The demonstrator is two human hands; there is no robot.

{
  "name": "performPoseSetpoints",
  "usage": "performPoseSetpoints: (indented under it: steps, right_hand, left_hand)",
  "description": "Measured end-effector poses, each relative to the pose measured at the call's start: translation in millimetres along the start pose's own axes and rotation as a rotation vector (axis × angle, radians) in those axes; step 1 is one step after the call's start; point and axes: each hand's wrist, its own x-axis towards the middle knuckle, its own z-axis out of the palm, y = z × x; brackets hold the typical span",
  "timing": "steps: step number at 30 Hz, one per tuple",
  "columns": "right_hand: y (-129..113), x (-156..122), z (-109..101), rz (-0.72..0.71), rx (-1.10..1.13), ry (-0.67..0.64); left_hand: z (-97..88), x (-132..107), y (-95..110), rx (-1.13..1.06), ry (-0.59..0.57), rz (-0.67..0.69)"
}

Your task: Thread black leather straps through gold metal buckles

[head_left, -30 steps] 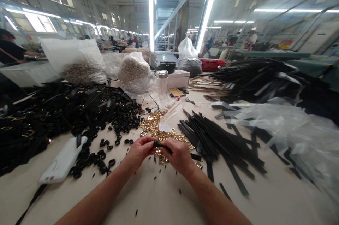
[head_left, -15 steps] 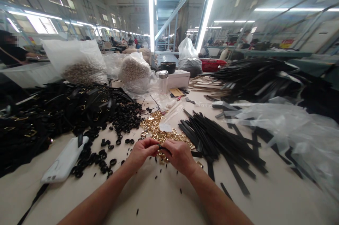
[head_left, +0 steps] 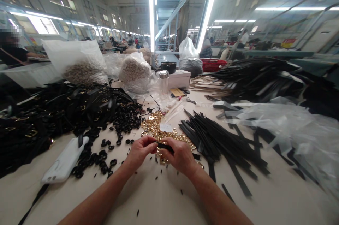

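My left hand (head_left: pixel 141 150) and my right hand (head_left: pixel 179 156) meet low in the middle of the table, both pinched on a short black strap (head_left: pixel 164 146) held between them. Right behind my fingers lies a heap of gold metal buckles (head_left: pixel 159 129). To the left spreads a scatter of black rings (head_left: pixel 124 119). To the right lies a fan of loose black straps (head_left: pixel 212 136).
A white phone (head_left: pixel 65 159) lies at the left. A large pile of finished black straps (head_left: pixel 53 112) fills the far left. Clear plastic bags (head_left: pixel 291 129) cover the right. Bags of beige parts (head_left: pixel 82 66), a jar (head_left: pixel 163 83) and a white box (head_left: pixel 178 77) stand behind.
Both hands stay together on the black strap, working it slightly; the strap end now shows a little more between the fingers. The view has shifted slightly.
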Motion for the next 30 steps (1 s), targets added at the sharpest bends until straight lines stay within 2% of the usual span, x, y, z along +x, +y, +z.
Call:
performPoseSetpoints:
  steps: [3,6,10,15,18,22,27,30]
  right_hand:
    - [0,1,-4,0.032,-0.021,-0.030]
    - [1,1,-2,0.039,-0.071,-0.052]
    - [1,0,3,0.017,-0.051,-0.054]
    - [0,-1,2,0.058,0.037,0.014]
    - [-1,-1,2,0.064,0.041,-0.017]
    - [-2,-2,6,0.020,0.063,-0.072]
    - [-3,-3,8,0.006,0.054,-0.118]
    - [-2,-3,7,-0.017,0.030,-0.154]
  left_hand:
    - [-6.9,3,1,0.029,0.031,-0.001]
    - [-7.1,4,-3,0.112,-0.050,-0.008]
    - [-0.8,1,-8,0.227,-0.117,0.055]
    - [-1.8,2,-6,0.089,-0.007,-0.028]
    - [-4.0,2,-8,0.136,0.025,-0.011]
    - [0.1,-1,-13,0.230,-0.025,0.058]
    - [6.6,-6,-17,0.332,-0.120,0.079]
    - [6.5,-7,-18,0.386,-0.127,0.139]
